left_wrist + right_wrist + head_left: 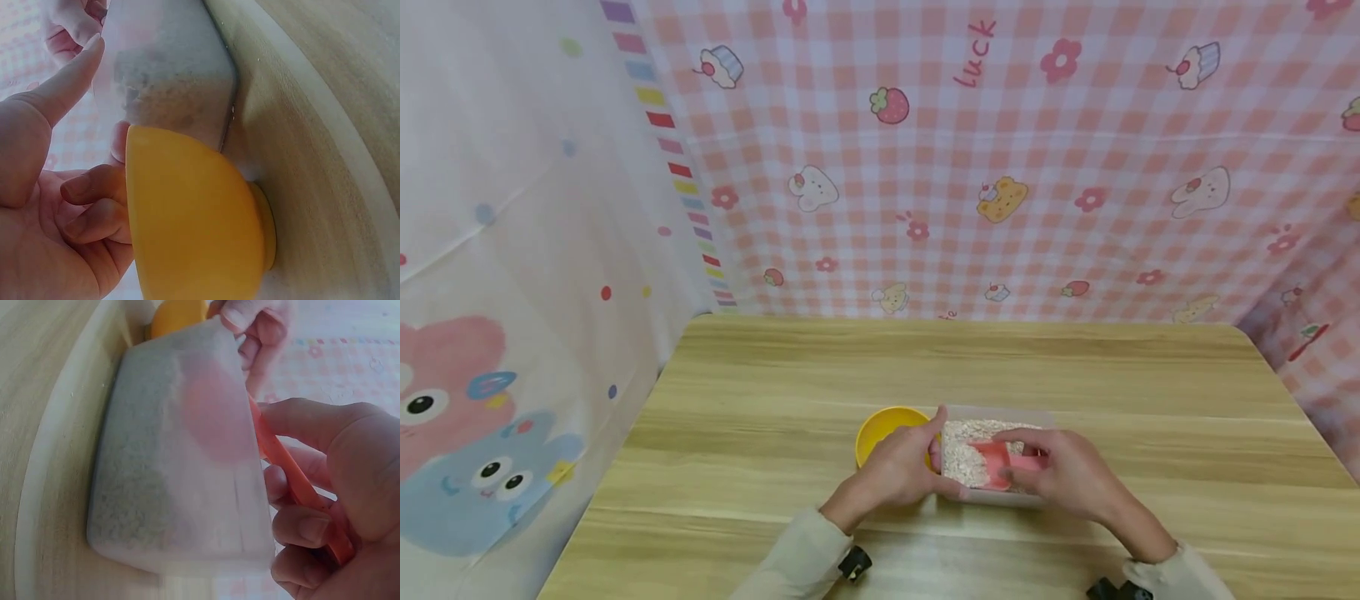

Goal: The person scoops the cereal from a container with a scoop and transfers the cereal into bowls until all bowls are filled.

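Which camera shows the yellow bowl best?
The left wrist view: the yellow bowl looms large, side and foot visible. Head shows its inside, partly behind the left hand; right wrist, only a piece past the container.

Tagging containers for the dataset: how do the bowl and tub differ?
Colour: the bowl is opaque yellow; the tub is pale and translucent.
Shape: the bowl is round with a foot; the tub is boxy with flat sides.
Contents: the tub holds flakes and a scoop; the visible part of the bowl's inside shows only yellow.
Shared: both stand upright on the table, side by side.
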`<state>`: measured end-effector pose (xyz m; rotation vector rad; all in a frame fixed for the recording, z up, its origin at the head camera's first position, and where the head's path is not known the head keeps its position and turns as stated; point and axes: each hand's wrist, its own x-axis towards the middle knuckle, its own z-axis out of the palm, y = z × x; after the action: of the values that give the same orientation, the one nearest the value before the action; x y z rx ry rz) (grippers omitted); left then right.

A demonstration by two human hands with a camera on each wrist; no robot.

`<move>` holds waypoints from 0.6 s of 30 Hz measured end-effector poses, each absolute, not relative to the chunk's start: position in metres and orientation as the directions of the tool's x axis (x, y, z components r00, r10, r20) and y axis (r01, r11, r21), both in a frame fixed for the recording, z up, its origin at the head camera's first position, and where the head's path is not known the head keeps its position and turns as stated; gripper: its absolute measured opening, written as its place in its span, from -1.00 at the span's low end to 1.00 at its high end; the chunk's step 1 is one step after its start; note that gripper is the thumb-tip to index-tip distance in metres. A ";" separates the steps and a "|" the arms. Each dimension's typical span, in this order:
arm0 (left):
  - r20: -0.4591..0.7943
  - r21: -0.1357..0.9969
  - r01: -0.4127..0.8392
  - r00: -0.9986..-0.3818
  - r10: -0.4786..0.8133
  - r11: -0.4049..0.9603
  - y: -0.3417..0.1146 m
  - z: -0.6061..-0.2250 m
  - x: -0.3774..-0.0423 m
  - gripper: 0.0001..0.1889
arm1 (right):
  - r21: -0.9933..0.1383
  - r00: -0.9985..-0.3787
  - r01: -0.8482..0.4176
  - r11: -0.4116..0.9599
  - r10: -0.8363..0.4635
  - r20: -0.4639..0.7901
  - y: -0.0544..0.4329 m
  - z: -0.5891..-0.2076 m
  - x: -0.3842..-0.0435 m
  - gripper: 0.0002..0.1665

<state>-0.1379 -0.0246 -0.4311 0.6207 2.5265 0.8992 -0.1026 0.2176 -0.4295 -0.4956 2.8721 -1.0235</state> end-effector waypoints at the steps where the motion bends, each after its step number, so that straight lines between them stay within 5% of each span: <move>1: -0.206 0.664 0.274 -0.827 0.522 0.696 -0.025 -0.432 -0.138 0.17 | -0.644 -0.950 -0.264 0.718 -0.307 0.046 0.219 -0.429 -0.102 -0.60; 18: -0.198 0.651 0.287 -0.829 0.522 0.703 -0.024 -0.431 -0.138 0.17 | -0.833 -0.960 -0.148 0.534 -0.280 -0.010 0.233 -0.435 -0.100 -0.55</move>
<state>-0.1378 -0.0244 -0.4308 0.6298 2.5425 0.8832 -0.0998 0.2333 -0.4353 -0.3686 2.6244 -1.4042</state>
